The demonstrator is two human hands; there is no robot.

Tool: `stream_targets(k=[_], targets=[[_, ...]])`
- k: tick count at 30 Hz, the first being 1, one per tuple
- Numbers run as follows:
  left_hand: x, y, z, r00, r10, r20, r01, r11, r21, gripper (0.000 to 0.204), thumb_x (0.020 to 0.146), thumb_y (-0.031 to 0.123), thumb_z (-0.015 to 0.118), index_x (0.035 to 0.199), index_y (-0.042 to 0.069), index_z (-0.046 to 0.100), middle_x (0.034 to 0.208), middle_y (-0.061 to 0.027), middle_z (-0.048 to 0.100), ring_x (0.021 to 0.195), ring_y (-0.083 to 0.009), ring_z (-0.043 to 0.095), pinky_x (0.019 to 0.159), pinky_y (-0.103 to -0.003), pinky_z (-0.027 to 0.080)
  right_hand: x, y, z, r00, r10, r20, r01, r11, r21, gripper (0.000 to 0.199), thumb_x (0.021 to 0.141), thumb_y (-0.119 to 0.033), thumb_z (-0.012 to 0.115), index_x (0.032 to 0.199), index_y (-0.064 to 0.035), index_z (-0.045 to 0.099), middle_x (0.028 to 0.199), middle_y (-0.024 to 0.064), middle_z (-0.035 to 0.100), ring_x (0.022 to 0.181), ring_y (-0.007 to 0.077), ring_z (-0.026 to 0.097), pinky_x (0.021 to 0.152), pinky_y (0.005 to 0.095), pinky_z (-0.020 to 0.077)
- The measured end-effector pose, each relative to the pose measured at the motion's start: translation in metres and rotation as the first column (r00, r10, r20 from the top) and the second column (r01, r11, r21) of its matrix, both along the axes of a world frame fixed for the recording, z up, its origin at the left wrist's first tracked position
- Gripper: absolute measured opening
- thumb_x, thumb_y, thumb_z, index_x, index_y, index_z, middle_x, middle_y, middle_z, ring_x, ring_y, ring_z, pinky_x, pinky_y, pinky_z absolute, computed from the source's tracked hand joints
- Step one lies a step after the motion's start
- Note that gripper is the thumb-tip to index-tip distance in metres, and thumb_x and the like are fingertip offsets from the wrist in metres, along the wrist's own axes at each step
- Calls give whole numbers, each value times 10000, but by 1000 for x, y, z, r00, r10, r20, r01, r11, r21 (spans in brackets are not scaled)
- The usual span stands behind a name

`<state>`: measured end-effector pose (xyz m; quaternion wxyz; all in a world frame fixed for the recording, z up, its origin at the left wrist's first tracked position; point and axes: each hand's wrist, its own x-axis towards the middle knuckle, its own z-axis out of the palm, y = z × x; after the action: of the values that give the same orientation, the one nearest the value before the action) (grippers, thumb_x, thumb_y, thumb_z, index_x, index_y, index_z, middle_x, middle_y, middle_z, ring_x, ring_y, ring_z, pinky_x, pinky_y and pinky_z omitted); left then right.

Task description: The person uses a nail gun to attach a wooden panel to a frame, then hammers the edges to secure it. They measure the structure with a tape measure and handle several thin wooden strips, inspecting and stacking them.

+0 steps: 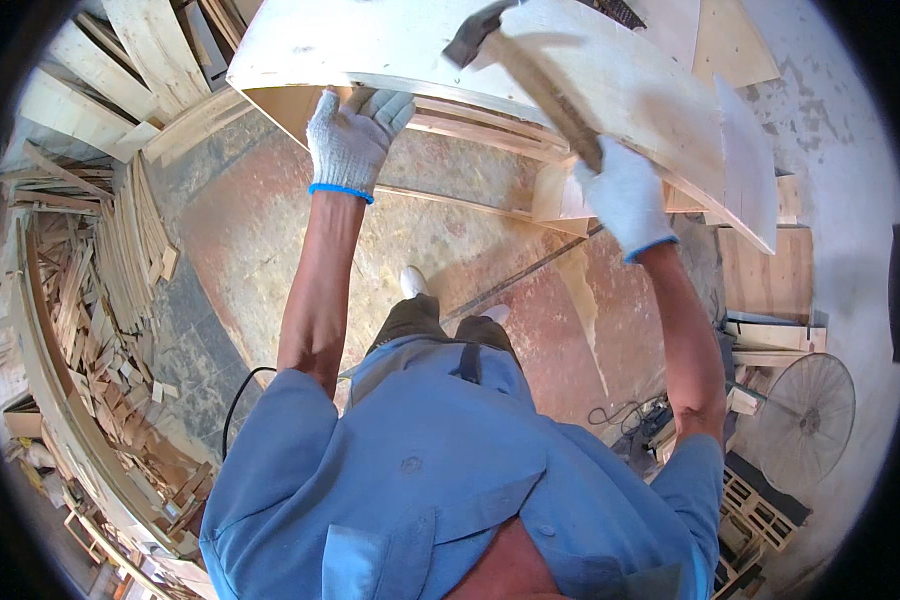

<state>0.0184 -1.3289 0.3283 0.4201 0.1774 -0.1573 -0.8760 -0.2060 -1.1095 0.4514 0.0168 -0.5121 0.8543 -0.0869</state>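
A large pale plywood panel (pixel 370 45) lies across a wooden frame ahead of me. My left hand (pixel 352 140), in a white knit glove with a blue cuff, grips the panel's near edge. In the same kind of glove, my right hand (pixel 625 195) is closed around the wooden handle of a hammer (pixel 540 85). The hammer's dark head (pixel 470 40) rests above the panel's top face. Both forearms reach up from my blue shirt.
Heaps of wood offcuts and slats (pixel 90 300) fill the left side. Stacked plywood sheets (pixel 770 270) and a round wire fan guard (pixel 805 415) stand at the right. A black cable (pixel 235 400) runs over the worn reddish floor (pixel 450 260) under my feet.
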Motion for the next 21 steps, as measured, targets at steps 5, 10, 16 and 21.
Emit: stream_targets(k=[5, 10, 16, 21], targets=[[14, -7, -3, 1000, 6, 5, -6, 1000, -27, 788, 1046, 509, 385, 1490, -118, 210, 1443, -351, 385, 1308, -470, 489, 1125, -555, 414, 11, -3, 24, 971, -28, 237, 71, 982, -176, 304, 904, -257, 701, 1089, -19, 658, 860, 246, 692, 838, 414, 689, 708, 482, 537], [4, -2, 2, 1000, 11, 13, -11, 999, 49, 747, 1045, 499, 391, 1462, -107, 261, 1411, -344, 425, 1284, -464, 511, 1113, -562, 423, -3, 8, -19, 992, 25, -121, -21, 999, 39, 291, 905, -259, 669, 1115, -58, 669, 855, 223, 705, 832, 409, 694, 724, 497, 547], [7, -4, -5, 999, 12, -38, -10, 998, 69, 721, 1052, 500, 376, 1435, -105, 288, 1427, -359, 401, 1322, -477, 478, 1118, -579, 409, -7, -1, -9, 1000, 32, 0, -32, 999, 36, 317, 897, -283, 670, 1120, -57, 679, 866, 207, 711, 830, 385, 699, 716, 497, 542], [7, 1, -12, 984, 35, -176, -10, 990, 143, 795, 1049, 524, 364, 1502, -112, 215, 1513, -339, 339, 1401, -481, 391, 1182, -585, 328, 17, -20, 31, 982, 38, 187, -4, 984, -179, 289, 901, -264, 717, 1069, -32, 684, 803, 204, 698, 742, 349, 707, 674, 424, 540]])
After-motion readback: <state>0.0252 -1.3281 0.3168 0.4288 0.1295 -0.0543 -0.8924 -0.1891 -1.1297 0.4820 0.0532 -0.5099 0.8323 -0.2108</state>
